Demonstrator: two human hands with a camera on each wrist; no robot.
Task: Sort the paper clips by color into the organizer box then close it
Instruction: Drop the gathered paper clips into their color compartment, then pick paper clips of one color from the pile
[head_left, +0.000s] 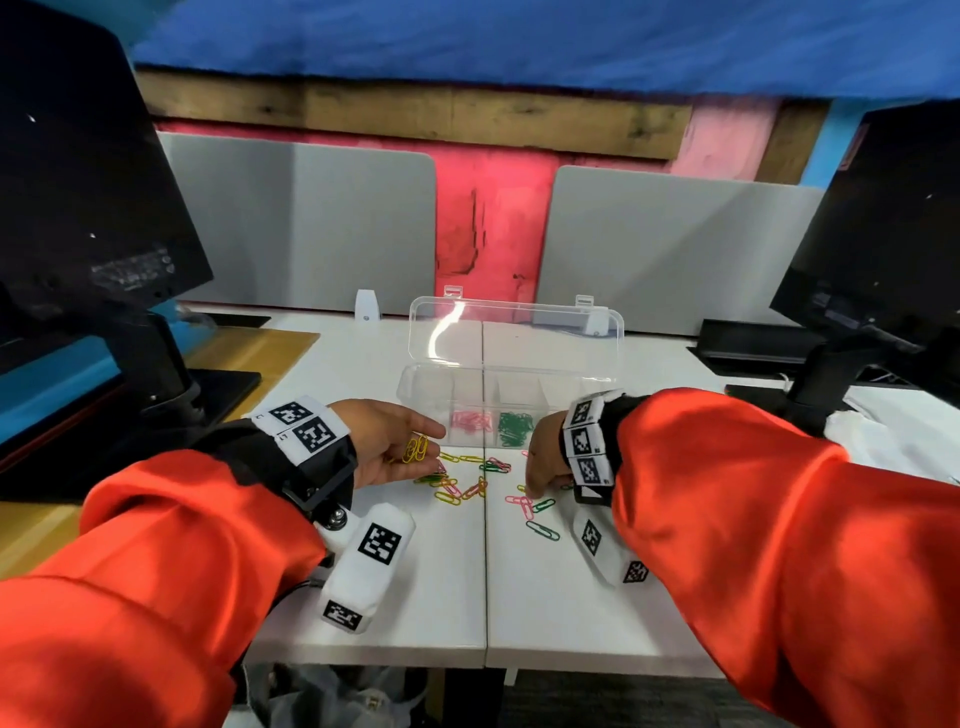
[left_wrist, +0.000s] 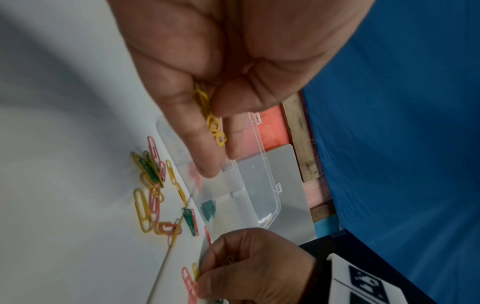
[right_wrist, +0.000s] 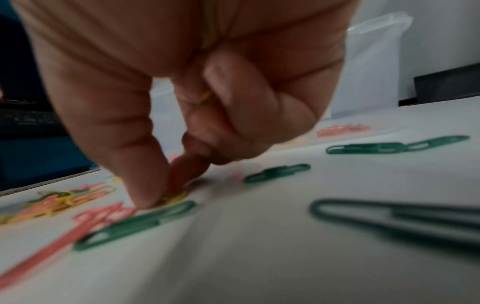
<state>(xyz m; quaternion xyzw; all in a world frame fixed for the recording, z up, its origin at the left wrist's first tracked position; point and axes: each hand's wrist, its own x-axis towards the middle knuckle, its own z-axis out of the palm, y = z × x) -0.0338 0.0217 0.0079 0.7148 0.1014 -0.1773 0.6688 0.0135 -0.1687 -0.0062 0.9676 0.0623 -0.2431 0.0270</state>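
- Landmark: clear organizer box (head_left: 511, 410), lid (head_left: 514, 332) open and standing up at the back, on the white desk (head_left: 415, 597).
- Far left of the box: black monitor (head_left: 78, 197) on a stand.
- Left hand (head_left: 387, 441): just left-front of the box, palm turned up. Thumb and fingers curled onto a small bunch of yellow clips (head_left: 415, 449); left wrist view shows them pinched between thumb and fingers (left_wrist: 197, 131).
- Box contents: pink clips (head_left: 471, 421) in a left-centre compartment, green clips (head_left: 515, 428) in the compartment just right of them. Other compartments: cannot tell contents.
- Front of the box, on the desk: loose pile of mixed clips (head_left: 462, 480), yellow, pink and green, some overlapping.
- Right-front of the box: right hand (head_left: 543, 460), fingers pointing down at the desk. Thumb and forefinger tips (right_wrist: 145, 185) pinch on a yellow clip (right_wrist: 176, 196) lying on the desk; other fingers curled in, with a bit of yellow wire showing inside the curl.
- Touching that fingertip area: a pink clip (right_wrist: 103, 215) and a green clip (right_wrist: 135, 224). More green clips (head_left: 543, 530) lie further front of the box.
- Far right of the box: second black monitor (head_left: 883, 223); white plastic bag (head_left: 904, 441) beside its stand.
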